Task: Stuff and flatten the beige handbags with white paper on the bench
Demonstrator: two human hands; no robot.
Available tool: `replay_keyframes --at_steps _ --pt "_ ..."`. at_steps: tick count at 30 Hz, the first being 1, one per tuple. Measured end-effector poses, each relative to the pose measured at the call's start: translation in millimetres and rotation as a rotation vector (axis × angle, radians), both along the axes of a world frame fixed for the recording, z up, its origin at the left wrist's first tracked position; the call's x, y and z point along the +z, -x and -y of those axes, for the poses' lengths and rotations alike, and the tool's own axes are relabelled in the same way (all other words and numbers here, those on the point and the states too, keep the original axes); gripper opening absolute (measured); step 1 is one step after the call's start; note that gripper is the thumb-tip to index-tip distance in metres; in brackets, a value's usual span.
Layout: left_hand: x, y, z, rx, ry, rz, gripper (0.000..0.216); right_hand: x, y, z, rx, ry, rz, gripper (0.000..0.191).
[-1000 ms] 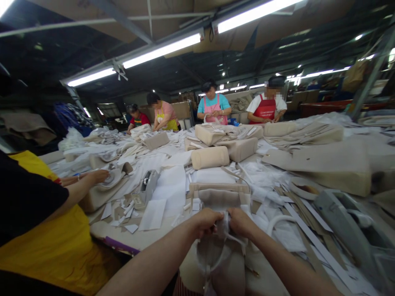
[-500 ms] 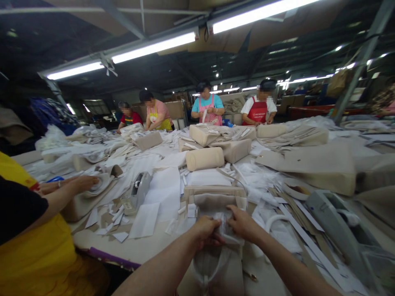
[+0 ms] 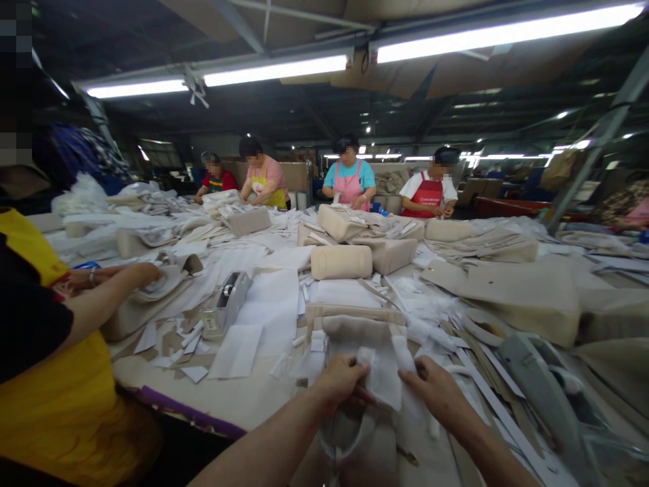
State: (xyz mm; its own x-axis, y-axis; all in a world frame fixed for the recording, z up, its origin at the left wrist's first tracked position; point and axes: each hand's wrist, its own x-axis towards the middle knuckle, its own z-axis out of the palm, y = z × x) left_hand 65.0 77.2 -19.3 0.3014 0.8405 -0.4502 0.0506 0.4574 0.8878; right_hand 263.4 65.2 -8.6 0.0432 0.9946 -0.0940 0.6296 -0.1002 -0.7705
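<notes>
My left hand (image 3: pixel 341 381) and my right hand (image 3: pixel 437 393) both grip a piece of thin white wrapping paper (image 3: pixel 384 376) at the table's near edge. Below the paper lies a pale beige bag (image 3: pixel 357 446) with a white cord handle, partly hidden by my hands. Just beyond my hands sits another beige bag (image 3: pixel 355 323) with tape strips on it.
A grey tape dispenser (image 3: pixel 226 306) stands to the left, another tape dispenser (image 3: pixel 545 385) to the right. A person in yellow (image 3: pixel 55 379) works at my left. Beige bags (image 3: pixel 341 261) and paper scraps cover the table (image 3: pixel 238 399). Several people work at the far side.
My hands have moved apart, the right one shifting right, and the white paper now spreads out between them. The view has turned slightly.
</notes>
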Motion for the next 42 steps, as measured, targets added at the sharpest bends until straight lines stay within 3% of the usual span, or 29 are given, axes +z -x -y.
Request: replay_keyframes --at_steps 3,7,12,17,23,26,33,42 --pt "1.2 -5 1 0.005 -0.048 0.021 0.027 17.7 28 11 -0.042 0.004 -0.361 0.034" --pt "-2.4 -8 0 0.038 -0.113 0.042 0.028 2.2 68 23 -0.085 0.078 -0.616 0.039" --pt "-10.3 -1 -3 -0.021 -0.098 0.115 0.028 -19.7 82 23 -0.041 -0.036 -0.449 0.031" --pt "-15.2 4 -8 -0.094 -0.035 0.208 0.024 -17.0 76 22 -0.02 -0.064 -0.215 0.023" --pt "-14.4 5 -8 -0.044 -0.023 0.241 0.02 -15.2 79 25 -0.026 -0.061 -0.033 0.015" --pt "-13.4 6 -7 -0.032 -0.019 0.237 0.028 -14.4 79 28 -0.019 -0.053 0.012 0.012" --pt "-11.5 5 -9 -0.075 -0.024 0.186 0.041 -24.8 73 30 0.028 -0.012 -0.089 0.012" --pt "-2.4 4 -6 -0.148 -0.244 0.039 0.033 -20.5 75 31 0.089 -0.02 -0.236 0.021"
